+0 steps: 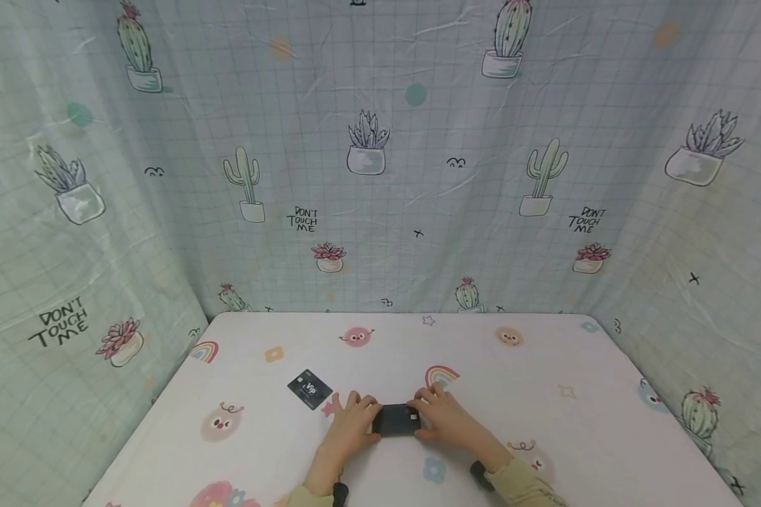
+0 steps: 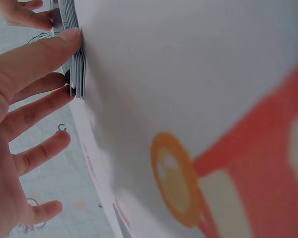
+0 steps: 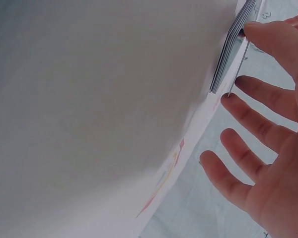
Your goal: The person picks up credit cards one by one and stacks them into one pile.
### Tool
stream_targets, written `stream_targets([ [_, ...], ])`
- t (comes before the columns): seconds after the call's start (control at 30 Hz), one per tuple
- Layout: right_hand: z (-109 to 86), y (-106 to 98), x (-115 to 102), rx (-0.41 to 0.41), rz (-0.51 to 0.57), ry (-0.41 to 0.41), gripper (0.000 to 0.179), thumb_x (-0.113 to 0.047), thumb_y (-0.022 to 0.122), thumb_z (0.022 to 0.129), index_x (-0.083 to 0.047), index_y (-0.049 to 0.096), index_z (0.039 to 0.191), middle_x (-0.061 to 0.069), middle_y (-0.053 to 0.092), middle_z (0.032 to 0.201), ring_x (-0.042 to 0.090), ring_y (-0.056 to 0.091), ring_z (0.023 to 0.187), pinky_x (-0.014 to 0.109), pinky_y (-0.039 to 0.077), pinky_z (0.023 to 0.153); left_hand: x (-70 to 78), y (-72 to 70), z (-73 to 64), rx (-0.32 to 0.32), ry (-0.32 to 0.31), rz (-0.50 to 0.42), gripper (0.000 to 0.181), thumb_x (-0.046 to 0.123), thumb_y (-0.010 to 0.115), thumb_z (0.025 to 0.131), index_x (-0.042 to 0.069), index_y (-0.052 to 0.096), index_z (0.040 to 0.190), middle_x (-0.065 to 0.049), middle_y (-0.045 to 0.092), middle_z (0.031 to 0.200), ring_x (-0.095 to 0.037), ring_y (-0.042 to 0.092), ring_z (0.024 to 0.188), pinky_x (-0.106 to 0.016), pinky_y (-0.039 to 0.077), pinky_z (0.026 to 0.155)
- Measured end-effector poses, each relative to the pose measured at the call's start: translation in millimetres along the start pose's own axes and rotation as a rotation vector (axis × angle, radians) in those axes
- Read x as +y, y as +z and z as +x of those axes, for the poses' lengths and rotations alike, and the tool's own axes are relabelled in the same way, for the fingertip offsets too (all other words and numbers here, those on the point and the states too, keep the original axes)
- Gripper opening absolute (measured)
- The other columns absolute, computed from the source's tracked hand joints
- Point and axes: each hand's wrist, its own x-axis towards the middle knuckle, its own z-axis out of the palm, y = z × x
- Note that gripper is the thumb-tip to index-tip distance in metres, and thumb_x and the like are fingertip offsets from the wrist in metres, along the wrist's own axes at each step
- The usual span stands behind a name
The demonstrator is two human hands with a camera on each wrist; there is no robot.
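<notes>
A stack of dark cards (image 1: 396, 421) lies on the table between the two hands. My left hand (image 1: 349, 431) grips the stack's left end, thumb on the near edge and fingertips on the far edge. At the right end, my right hand (image 1: 449, 421) pinches the top card (image 3: 242, 64) between thumb and fingers. In the right wrist view a wedge of space shows between that card and the layered stack (image 3: 227, 57) under it. A single dark card marked "Vip" (image 1: 311, 389) lies flat to the left, beyond the left hand.
The white table (image 1: 514, 394) carries printed rainbows, flowers and smiling faces. A grey-green curtain (image 1: 380, 232) with cactus drawings hangs behind it and along both sides. Dark bands sit on both wrists, near the light sleeves (image 1: 526, 482).
</notes>
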Motion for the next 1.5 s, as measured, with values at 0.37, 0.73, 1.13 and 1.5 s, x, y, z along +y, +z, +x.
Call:
stream_targets([
  [0.37,1.9,-0.3,-1.7,-0.027,-0.002,0.02,0.048,-0.035,0.069,0.073,-0.013,0.057,0.114,-0.001,0.051,0.103,0.014,0.039,0.09,0.029,0.04,0.073,-2.9,-0.1,0.8,-0.011,-0.004,-0.045,0.041,0.025,0.077,0.064,0.014,0.064,0.101,-0.001,0.06,0.097,-0.02,0.042,0.09,-0.063,0.028,0.089],
  [0.73,5.1,0.4,-4.7,-0.006,-0.023,-0.002,0.046,-0.034,0.07,0.072,-0.014,0.058,0.112,-0.001,0.052,0.102,0.014,0.038,0.087,0.027,0.038,0.069,-5.1,1.1,1.0,0.006,-0.017,-0.022,0.042,0.026,0.078,0.062,0.014,0.064,0.1,0.0,0.06,0.095,-0.019,0.042,0.088,-0.063,0.029,0.087],
  [1.13,6.9,-0.7,-4.9,-0.016,-0.018,0.007,0.045,-0.034,0.069,0.073,-0.013,0.057,0.112,-0.001,0.053,0.102,0.013,0.038,0.087,0.026,0.038,0.068,-6.6,0.9,1.3,-0.011,-0.018,-0.033,0.042,0.028,0.078,0.061,0.014,0.064,0.099,0.0,0.06,0.093,-0.02,0.042,0.086,-0.064,0.03,0.086],
  [1.5,5.5,-1.4,-3.4,-0.02,-0.004,0.004,0.046,-0.034,0.068,0.074,-0.012,0.058,0.113,-0.001,0.053,0.103,0.013,0.038,0.087,0.025,0.038,0.068,-5.1,-2.5,0.3,-0.02,-0.011,-0.037,0.042,0.028,0.077,0.062,0.014,0.064,0.099,0.0,0.06,0.094,-0.02,0.043,0.087,-0.064,0.03,0.086],
])
